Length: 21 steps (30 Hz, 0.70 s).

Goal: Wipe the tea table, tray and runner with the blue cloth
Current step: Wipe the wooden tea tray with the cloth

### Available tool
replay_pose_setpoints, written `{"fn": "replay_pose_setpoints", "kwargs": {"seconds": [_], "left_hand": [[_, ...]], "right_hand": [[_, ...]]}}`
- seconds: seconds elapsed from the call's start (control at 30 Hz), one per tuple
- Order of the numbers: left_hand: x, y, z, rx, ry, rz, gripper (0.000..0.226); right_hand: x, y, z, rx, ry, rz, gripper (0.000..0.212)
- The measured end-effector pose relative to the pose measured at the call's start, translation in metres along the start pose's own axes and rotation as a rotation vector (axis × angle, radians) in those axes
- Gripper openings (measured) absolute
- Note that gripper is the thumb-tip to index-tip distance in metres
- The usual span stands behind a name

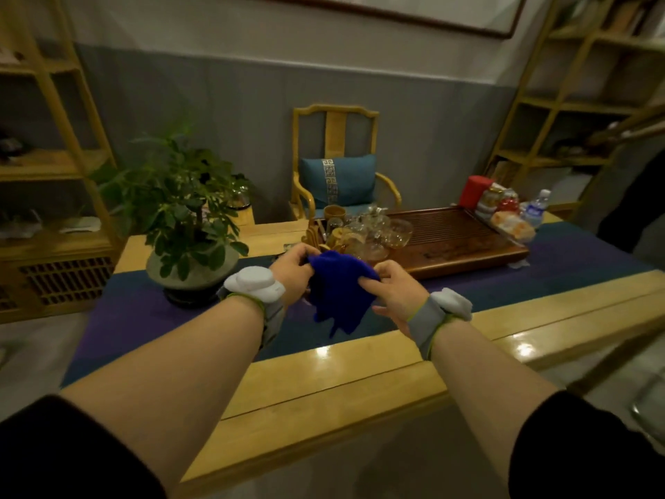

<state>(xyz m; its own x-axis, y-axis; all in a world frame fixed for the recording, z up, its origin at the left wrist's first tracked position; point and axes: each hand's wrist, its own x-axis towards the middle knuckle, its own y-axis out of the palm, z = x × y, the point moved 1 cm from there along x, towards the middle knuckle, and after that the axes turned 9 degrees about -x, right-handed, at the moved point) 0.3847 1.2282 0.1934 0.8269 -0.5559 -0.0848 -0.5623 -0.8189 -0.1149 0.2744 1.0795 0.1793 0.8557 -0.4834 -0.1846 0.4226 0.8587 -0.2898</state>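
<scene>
I hold the blue cloth (338, 293) up in the air with both hands, above the dark blue runner (144, 318). My left hand (293, 273) pinches its upper left edge and my right hand (397, 291) pinches its right edge, so the cloth hangs crumpled between them. The runner lies along the light wooden tea table (324, 387). Behind the cloth sits the dark wooden tea tray (467, 243), slatted on top, with several glass cups and pots (374, 232) crowded at its left end.
A potted plant (187, 225) stands on the runner at the left. A red box (476, 190), jars, snack packets and a water bottle (536, 208) sit behind the tray's right end. A wooden chair with a blue cushion (336, 180) faces the table's far side. Shelves line both walls.
</scene>
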Motion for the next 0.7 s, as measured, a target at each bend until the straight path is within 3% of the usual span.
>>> {"fn": "replay_pose_setpoints", "kwargs": {"seconds": [0.2,0.43,0.5,0.6,0.7], "left_hand": [[0.011,0.016,0.007,0.161,-0.031,0.128,0.055],[0.024,0.07,0.033,0.324,-0.027,0.275,0.068],[0.033,0.075,0.036,0.395,-0.034,0.308,0.063],[0.061,0.088,0.035,0.44,-0.049,0.262,0.038],[0.094,0.119,0.028,0.284,-0.106,0.168,0.021]], "right_hand": [[0.005,-0.028,-0.013,-0.057,-0.066,-0.124,0.038],[0.031,-0.035,-0.052,-0.03,-0.064,-0.018,0.026],[0.042,-0.037,-0.055,0.017,-0.076,0.032,0.027],[0.068,-0.054,-0.064,0.085,-0.016,0.068,0.032],[0.102,-0.084,-0.079,0.197,0.082,0.055,0.056]]}}
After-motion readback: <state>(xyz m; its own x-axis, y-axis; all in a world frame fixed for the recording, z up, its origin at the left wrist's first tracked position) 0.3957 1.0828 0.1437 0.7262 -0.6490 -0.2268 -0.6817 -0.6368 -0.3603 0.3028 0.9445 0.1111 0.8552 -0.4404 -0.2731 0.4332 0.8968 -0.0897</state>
